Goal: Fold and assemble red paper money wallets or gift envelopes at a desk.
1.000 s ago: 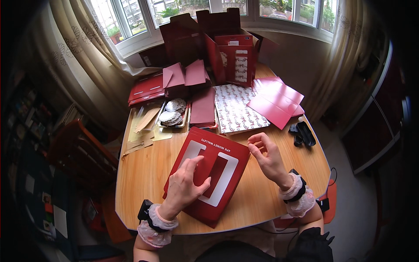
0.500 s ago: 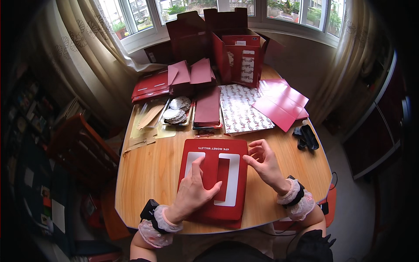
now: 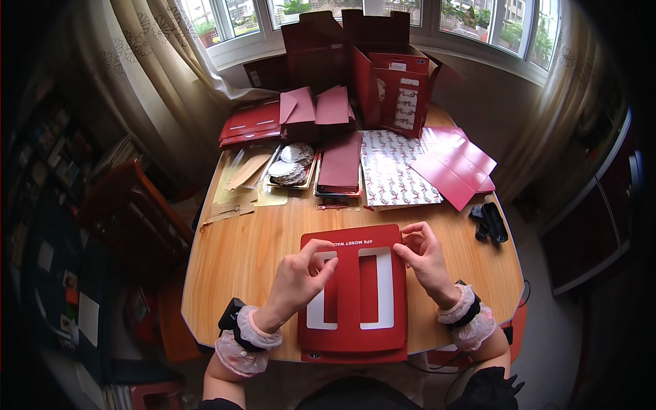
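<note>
A flat red cardboard sleeve (image 3: 348,294) with two rectangular window openings and white printed areas lies on the table in front of me. Another red layer (image 3: 355,357) peeks out under its near edge. Over the sleeve's left window hovers my left hand (image 3: 298,275), its thumb and index finger bent and apart, with nothing visible between them. My right hand (image 3: 425,260) is at the sleeve's far right corner. Its thumb reaches the right edge and its fingers curl loosely, apart from the thumb; whether they touch the sleeve is hard to see.
Across the table's far side stand a red open carton (image 3: 393,89), pink envelopes (image 3: 298,107), red folders (image 3: 249,121), a tray of white round tags (image 3: 294,164), a dark red card stack (image 3: 340,164), patterned sheets (image 3: 393,171) and pink sheets (image 3: 454,167). A black object (image 3: 490,222) lies right.
My left hand has drawn its spread fingers in over the sleeve's left window. The right hand stays by the far right corner. The whole view has shifted slightly.
</note>
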